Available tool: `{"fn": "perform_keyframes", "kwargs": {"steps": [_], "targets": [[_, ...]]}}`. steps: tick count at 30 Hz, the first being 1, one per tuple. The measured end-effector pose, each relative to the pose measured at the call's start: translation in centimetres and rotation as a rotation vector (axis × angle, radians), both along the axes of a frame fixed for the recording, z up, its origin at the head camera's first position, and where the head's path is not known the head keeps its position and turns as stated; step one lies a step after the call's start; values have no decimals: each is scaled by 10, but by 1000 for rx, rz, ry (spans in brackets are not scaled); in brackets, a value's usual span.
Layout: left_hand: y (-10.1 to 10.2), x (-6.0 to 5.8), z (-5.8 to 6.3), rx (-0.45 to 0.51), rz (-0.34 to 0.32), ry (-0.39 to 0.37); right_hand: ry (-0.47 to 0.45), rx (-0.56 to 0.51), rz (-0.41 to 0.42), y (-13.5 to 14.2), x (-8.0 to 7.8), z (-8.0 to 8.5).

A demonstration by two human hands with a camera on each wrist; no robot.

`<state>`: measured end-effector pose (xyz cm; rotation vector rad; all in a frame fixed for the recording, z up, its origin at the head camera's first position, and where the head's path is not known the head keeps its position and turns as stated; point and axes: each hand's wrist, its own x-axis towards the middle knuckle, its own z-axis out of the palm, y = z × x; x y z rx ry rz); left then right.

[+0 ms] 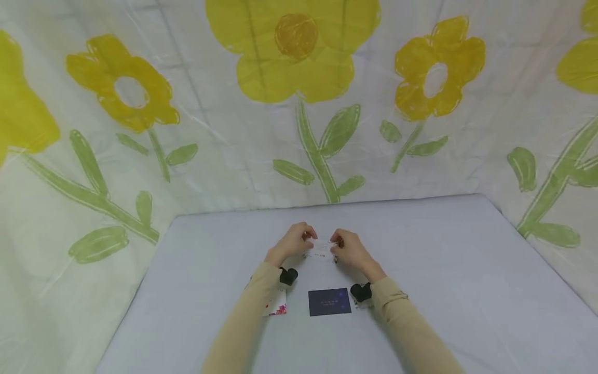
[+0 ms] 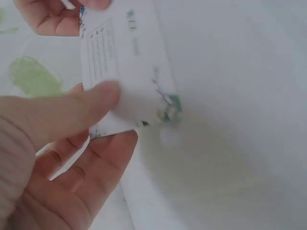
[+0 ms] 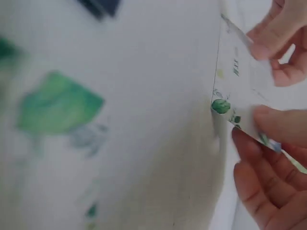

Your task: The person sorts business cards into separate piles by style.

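Note:
A white business card [image 1: 322, 246] with small print and green leaf designs at its corners is held just above the table. My left hand [image 1: 295, 241] pinches its left end, thumb on the printed face and fingers behind, as the left wrist view shows on the card [image 2: 129, 67]. The right hand [image 1: 351, 250] pinches the opposite end in the same way. In the right wrist view both hands grip the card [image 3: 237, 79], which stands tilted. Nearer to me, between the forearms, lies a dark blue card [image 1: 329, 302].
A white card with pink flowers [image 1: 276, 305] lies partly under the left forearm. By the right wrist is another white card [image 1: 363, 304], mostly hidden; its green leaf print [image 3: 60, 103] looms blurred in the right wrist view. A flower-printed curtain [image 1: 224, 156] hangs behind the table [image 1: 444, 249].

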<state>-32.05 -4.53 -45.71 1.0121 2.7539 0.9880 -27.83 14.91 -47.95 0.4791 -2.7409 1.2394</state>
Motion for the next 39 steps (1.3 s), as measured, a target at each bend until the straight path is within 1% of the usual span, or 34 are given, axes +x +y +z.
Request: {"fn": "perform_keyframes", "kwargs": {"steps": [3, 5, 7, 10, 14, 16, 19, 24, 26, 29, 33, 36, 39], "targets": [[4, 6, 7, 83, -31, 29, 38, -80, -22, 9, 5, 5], [10, 12, 13, 138, -54, 33, 40, -110, -35, 20, 11, 12], [18, 19, 18, 177, -70, 10, 24, -121, -44, 34, 17, 19], [32, 32, 21, 206, -85, -46, -51, -103, -36, 57, 31, 28], [51, 54, 21, 203, -86, -150, -195, -111, -9, 84, 51, 32], [59, 64, 19, 193, -79, -201, -247, -122, -1, 93, 60, 32], [69, 78, 14, 173, -67, -248, -286, -114, -10, 101, 71, 30], [84, 95, 8, 111, -44, -251, -306, -26, -69, 108, 87, 26], [86, 98, 5, 84, -29, -254, -316, 4, -86, 108, 89, 24], [87, 102, 3, 61, -1, -273, -327, 22, -98, 105, 92, 21], [86, 104, -1, 49, 23, -274, -314, 48, -103, 100, 93, 17], [85, 104, -5, 31, 30, -259, -296, 67, -110, 95, 95, 16], [84, 106, -9, -6, 44, -222, -278, 88, -114, 90, 96, 17]]}}
